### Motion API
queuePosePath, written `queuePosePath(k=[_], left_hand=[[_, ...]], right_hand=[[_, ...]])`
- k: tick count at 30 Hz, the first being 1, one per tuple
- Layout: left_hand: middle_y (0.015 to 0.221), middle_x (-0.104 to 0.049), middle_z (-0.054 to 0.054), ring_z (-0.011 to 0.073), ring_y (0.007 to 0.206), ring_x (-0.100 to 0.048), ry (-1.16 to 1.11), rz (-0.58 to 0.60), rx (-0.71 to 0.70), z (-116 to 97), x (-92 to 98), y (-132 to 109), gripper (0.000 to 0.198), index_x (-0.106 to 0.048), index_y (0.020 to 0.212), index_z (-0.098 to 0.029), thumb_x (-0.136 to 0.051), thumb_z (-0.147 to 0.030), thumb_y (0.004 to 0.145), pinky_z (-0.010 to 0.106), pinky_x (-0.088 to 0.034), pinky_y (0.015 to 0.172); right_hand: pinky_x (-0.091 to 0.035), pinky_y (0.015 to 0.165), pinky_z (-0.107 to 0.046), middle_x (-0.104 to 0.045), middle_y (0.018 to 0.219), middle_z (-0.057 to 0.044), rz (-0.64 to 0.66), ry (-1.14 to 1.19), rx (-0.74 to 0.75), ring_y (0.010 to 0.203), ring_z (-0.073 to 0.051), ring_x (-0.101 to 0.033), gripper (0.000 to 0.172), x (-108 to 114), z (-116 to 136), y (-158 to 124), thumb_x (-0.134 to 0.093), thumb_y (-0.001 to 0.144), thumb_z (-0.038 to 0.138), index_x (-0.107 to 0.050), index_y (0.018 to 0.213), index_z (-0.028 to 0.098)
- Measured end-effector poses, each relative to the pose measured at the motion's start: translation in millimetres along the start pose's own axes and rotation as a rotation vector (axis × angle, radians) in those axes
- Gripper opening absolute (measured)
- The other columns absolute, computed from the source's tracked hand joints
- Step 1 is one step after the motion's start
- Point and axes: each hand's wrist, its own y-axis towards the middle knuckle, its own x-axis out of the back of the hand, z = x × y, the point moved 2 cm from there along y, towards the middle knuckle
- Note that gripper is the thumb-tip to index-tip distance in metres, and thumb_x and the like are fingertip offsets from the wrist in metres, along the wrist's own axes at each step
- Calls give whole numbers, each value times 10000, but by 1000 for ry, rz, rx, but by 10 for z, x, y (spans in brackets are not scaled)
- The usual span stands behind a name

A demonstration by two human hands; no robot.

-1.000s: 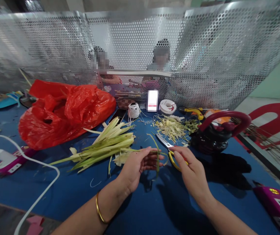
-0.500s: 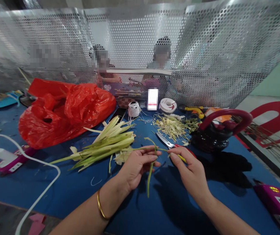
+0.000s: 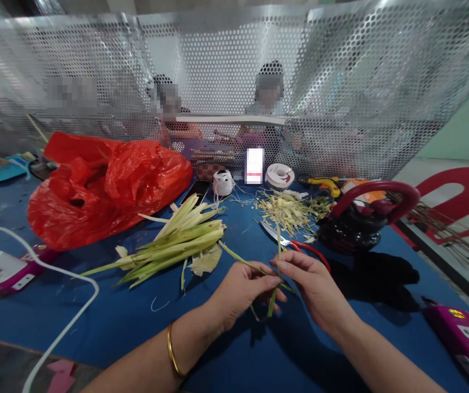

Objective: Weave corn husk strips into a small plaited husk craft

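My left hand [image 3: 240,292] pinches thin green corn husk strips [image 3: 272,304] where they cross just above the blue table. My right hand [image 3: 314,281] closes finger and thumb on the upright strip [image 3: 279,237], right beside the left fingertips. A second strip [image 3: 234,252] slants up to the left out of the left hand. The exact crossing is partly hidden by fingers. Behind the right hand lie scissors [image 3: 273,231] with red handles. To the left is a pile of pale green corn husks [image 3: 177,245].
A red plastic bag [image 3: 111,185] sits at the back left. White string [image 3: 223,183], a ribbon spool [image 3: 280,176] and husk scraps [image 3: 285,210] lie at the back. A dark pot with a red handle [image 3: 352,232], purple power strips [image 3: 461,341] and a white cable [image 3: 70,323] flank the sides.
My right hand has moved left and turned a strip upright, now close against my left hand. My left hand has shifted slightly right and down.
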Motion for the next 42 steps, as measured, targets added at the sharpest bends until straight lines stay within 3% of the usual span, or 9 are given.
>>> queuePosePath(k=[4, 8, 13, 17, 23, 28, 33, 37, 42], left_hand=[[664, -710, 64, 116, 497, -623, -11, 69, 58, 26, -26, 3, 367, -709, 876, -107, -736, -440, 726, 221, -460, 555], [593, -681, 58, 126, 473, -596, 23, 56, 68, 73, -31, 32, 393, -686, 734, -103, -760, -481, 656, 237, -463, 524], [513, -635, 25, 122, 459, -566, 52, -35, 37, 55, -6, 43, 341, -687, 693, -125, -738, -459, 648, 232, -453, 515], [513, -603, 4, 99, 458, -536, -20, -84, 5, 17, 31, 40, 293, -663, 614, -129, -737, -407, 670, 211, -428, 505], [612, -633, 15, 91, 524, -538, -113, -129, -16, 54, 95, 62, 247, -740, 755, -107, -761, -341, 681, 202, -421, 539], [644, -660, 32, 104, 547, -567, -90, -118, -55, 5, 96, 53, 232, -747, 787, -101, -753, -309, 685, 211, -432, 562], [732, -725, 73, 130, 573, -625, -24, -102, -24, -50, 65, 32, 320, -746, 933, -119, -735, -335, 696, 211, -410, 540], [748, -723, 66, 123, 568, -621, 28, -129, -73, -37, 55, 48, 324, -735, 981, -125, -683, -345, 749, 216, -415, 548], [701, -693, 32, 109, 552, -604, 116, -103, -135, -19, 39, 53, 267, -731, 944, -140, -636, -344, 799, 205, -402, 535]], right_hand=[[-439, 622, -252, -642, 773, -8, -23, -21, 35, 685, -136, -540, 190, -17, -5, -17, -789, 726, 337, -672, 726, 189], [-436, 587, -262, -629, 782, -6, -9, -62, 87, 655, -138, -536, 175, -26, 4, -19, -760, 748, 334, -644, 752, 202], [-451, 651, -303, -615, 754, -8, -84, -498, 591, 716, -167, -566, 110, -18, 114, -83, -639, 844, 212, -606, 739, 215], [-443, 668, -329, -643, 753, -15, -1, -934, 1028, 694, -164, -574, 110, -93, 150, -199, -592, 861, 101, -610, 880, 208], [-439, 747, -379, -693, 798, -59, 96, -1263, 1259, 713, -183, -618, 154, -167, 131, -274, -577, 873, 62, -610, 992, 153], [-444, 749, -358, -693, 795, -29, -16, -1162, 1152, 725, -176, -628, 140, -122, 127, -239, -590, 879, 87, -617, 954, 202], [-482, 835, -375, -684, 1012, -76, -244, -896, 777, 969, -241, -633, 141, 9, 89, -133, -578, 905, 267, -611, 1036, 228], [-532, 756, -329, -687, 950, -64, -54, -676, 370, 868, -217, -660, 209, 0, 5, -18, -565, 902, 372, -628, 1010, 205], [-536, 657, -282, -698, 832, -37, 9, -564, 282, 735, -184, -660, 226, -29, -24, 13, -574, 893, 378, -652, 996, 192]])
